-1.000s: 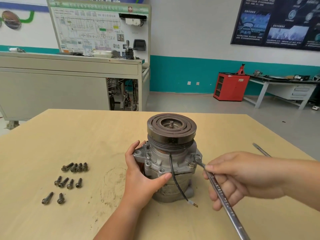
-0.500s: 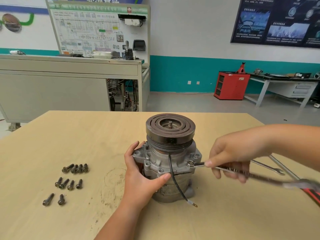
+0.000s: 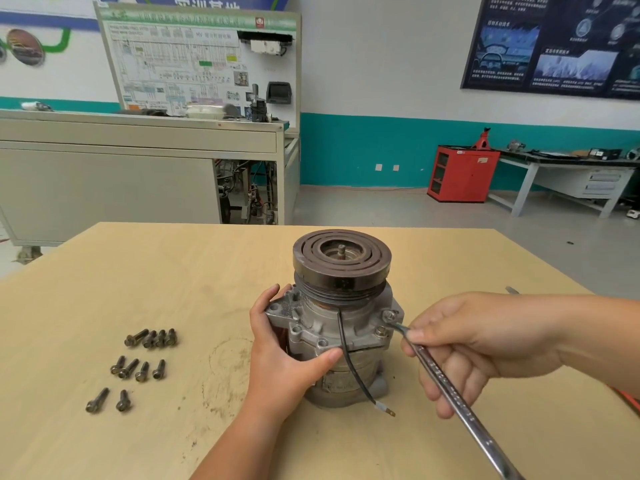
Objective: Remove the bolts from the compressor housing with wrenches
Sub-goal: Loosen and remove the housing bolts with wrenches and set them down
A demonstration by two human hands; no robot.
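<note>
A grey compressor (image 3: pixel 349 341) with a dark pulley on top stands upright on the wooden table (image 3: pixel 173 271). My left hand (image 3: pixel 280 362) grips its housing from the left, thumb across the front. My right hand (image 3: pixel 474 348) holds a long steel wrench (image 3: pixel 460 400); its ring end sits on a bolt (image 3: pixel 389 315) on the housing's right flange. The handle slants down toward me. A black wire (image 3: pixel 353 368) hangs down the front of the housing.
Several loose bolts (image 3: pixel 138 365) lie in rows on the table at the left. The tip of another wrench (image 3: pixel 512 290) shows behind my right forearm. A red edge (image 3: pixel 628 398) shows at the far right. Workbenches and a red cabinet stand behind the table.
My right hand has swung the wrench handle from pointing right across the table back toward me. The ring end went from the front-right bolt to the bolt further up. The left hand kept its hold.
</note>
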